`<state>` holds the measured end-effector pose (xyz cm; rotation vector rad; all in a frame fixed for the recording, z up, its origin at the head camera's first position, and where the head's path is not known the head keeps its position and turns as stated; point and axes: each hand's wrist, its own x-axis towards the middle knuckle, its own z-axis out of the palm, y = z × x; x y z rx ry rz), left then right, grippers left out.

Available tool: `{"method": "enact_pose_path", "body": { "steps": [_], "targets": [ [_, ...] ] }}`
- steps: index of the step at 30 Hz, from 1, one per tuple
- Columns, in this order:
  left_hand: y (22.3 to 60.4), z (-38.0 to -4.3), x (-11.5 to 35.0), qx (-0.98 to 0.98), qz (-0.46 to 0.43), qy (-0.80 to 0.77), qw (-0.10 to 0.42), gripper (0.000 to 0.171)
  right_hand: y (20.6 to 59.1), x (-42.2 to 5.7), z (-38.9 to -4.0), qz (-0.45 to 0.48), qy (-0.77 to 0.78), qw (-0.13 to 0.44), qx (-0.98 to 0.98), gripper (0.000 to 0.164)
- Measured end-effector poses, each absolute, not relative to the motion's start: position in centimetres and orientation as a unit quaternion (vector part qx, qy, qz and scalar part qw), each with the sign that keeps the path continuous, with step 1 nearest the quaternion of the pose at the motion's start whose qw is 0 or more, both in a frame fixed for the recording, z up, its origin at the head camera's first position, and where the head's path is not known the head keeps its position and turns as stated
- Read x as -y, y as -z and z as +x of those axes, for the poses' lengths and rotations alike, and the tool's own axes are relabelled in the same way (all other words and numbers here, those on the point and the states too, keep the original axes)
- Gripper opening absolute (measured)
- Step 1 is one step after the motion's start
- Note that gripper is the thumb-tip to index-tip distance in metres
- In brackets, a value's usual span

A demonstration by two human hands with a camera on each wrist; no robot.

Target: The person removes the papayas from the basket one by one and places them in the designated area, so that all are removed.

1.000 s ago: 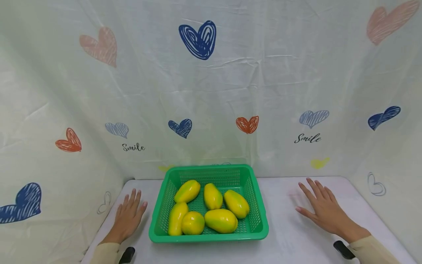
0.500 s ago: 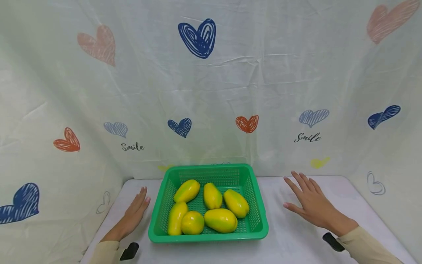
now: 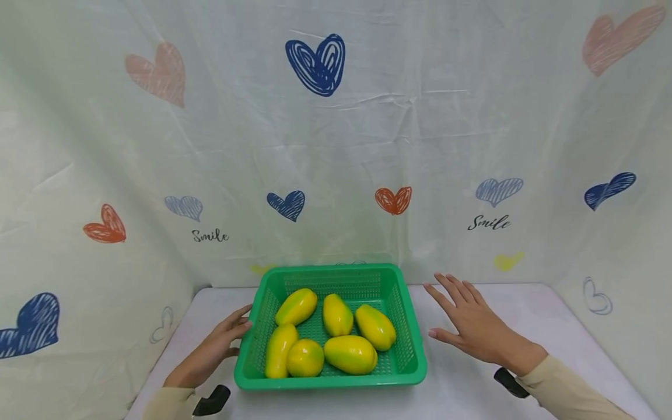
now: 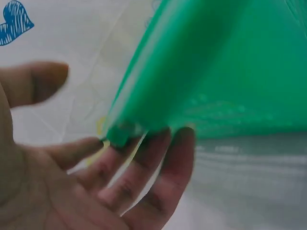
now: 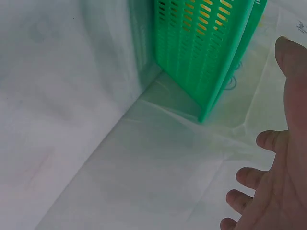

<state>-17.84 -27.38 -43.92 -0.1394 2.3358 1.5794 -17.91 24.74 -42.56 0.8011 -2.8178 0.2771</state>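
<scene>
Table (image 3: 457, 388): green basket (image 3: 331, 382) btwn L hand (image 3: 216, 346) (prob. touching) & R hand (image 3: 475, 328).

Your sleeves (image 3: 569, 388) are beige, your basket (image 3: 331, 382) green, your fruit (image 3: 350, 354) yellow tinged green, the pale curtain (image 3: 336, 131) printed with blue, red, pink and yellow hearts (image 3: 394, 201).

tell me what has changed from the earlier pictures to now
The left hand moved right, up to the left rim of the green rectangular plastic basket; no firm grip shows. The right hand moved left towards the basket, fingers spread, not touching it. The basket and its glossy, rounded yellow fruits stayed put.
</scene>
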Motion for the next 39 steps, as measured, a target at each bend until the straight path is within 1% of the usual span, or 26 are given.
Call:
{"method": "enact_pose_path", "body": {
  "steps": [5,10,15,23,26,29,32,39],
  "targets": [
    [44.0,-17.9,27.0,-0.809,-0.066,-0.566,0.142,0.062,42.2,-23.7,-18.1,0.294,-0.077,0.105,0.947,0.086],
    [44.2,-17.8,27.1,-0.813,-0.078,-0.564,0.125,0.063,41.9,-22.4,-18.5,0.310,-0.066,0.103,0.943,0.087],
    [44.5,-17.9,27.2,-0.813,-0.090,-0.564,0.112,0.064,41.3,-21.1,-18.9,0.339,-0.049,0.115,0.932,0.086],
    [44.5,-17.8,27.0,-0.814,-0.095,-0.563,0.106,0.062,40.4,-19.2,-20.0,0.389,-0.031,0.097,0.916,0.092],
    [44.3,-17.8,27.0,-0.816,-0.097,-0.561,0.105,0.062,40.1,-18.3,-20.5,0.409,-0.020,0.080,0.909,0.095],
    [44.3,-17.8,26.9,-0.816,-0.099,-0.559,0.105,0.062,39.9,-17.3,-21.0,0.421,-0.009,0.050,0.905,0.096],
    [44.3,-17.8,26.9,-0.815,-0.104,-0.561,0.104,0.061,39.6,-16.2,-21.5,0.425,0.003,0.016,0.905,0.096],
    [44.2,-17.7,26.6,-0.812,-0.113,-0.564,0.100,0.061,39.3,-14.2,-22.1,0.429,0.033,-0.029,0.902,0.099]
  ]
}}
